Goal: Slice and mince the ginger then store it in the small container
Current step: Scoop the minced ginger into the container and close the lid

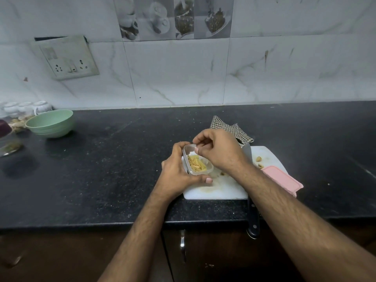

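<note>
The left hand [179,169] gripped the small container [197,162] of cut ginger [196,163] on the white cutting board [219,188]. The right hand [215,150] hovered at its 1 o'clock rim, fingertips pinched together; their contents could not be made out. The right forearm hid most of the knife [253,218] and the pink lid's [282,180] near corner.

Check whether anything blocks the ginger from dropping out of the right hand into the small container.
Nothing visible does. The right hand hovers over the open small container, held by the left hand. The pink lid lies off to the right on the cutting board.

Head-worn view, angled down over countertop [122,159].
</note>
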A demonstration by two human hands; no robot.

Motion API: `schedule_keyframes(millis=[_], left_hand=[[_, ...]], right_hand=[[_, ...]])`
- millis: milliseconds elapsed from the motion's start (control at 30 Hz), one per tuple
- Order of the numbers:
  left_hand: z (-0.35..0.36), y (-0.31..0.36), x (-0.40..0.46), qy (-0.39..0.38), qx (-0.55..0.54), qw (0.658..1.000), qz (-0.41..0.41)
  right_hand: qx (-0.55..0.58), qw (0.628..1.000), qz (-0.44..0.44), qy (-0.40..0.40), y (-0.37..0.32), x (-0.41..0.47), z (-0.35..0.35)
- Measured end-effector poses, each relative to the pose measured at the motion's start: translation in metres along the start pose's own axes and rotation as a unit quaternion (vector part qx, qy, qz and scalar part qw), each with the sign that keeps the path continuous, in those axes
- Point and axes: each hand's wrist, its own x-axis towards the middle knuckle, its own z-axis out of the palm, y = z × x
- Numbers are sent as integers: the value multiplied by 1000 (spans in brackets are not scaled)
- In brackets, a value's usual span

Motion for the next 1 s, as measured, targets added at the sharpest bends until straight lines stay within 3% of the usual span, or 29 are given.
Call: schedule_keyframes(millis=[200,300,400,500,633,1000], left_hand=[[-1,-2,2,10,1,1000,-5],[-1,-5,3,32,-17,999,-5],[1,-7,5,48,-28,998,-8],[1,-10,5,50,-30,998,-14],[1,-9,5,37,-30,999,-14],[2,-6,6,20,-33,999,-16]], right_hand=[[-42,997,42,49,26,-4,-14],[-135,986,99,-27,49,-8,-16],[-154,976,128,-88,60,-17,-18],[-173,971,111,-118,61,-22,-16],[-193,973,84,-94,68,-20,-6],[-89,994,40,-42,62,-4,-6]])
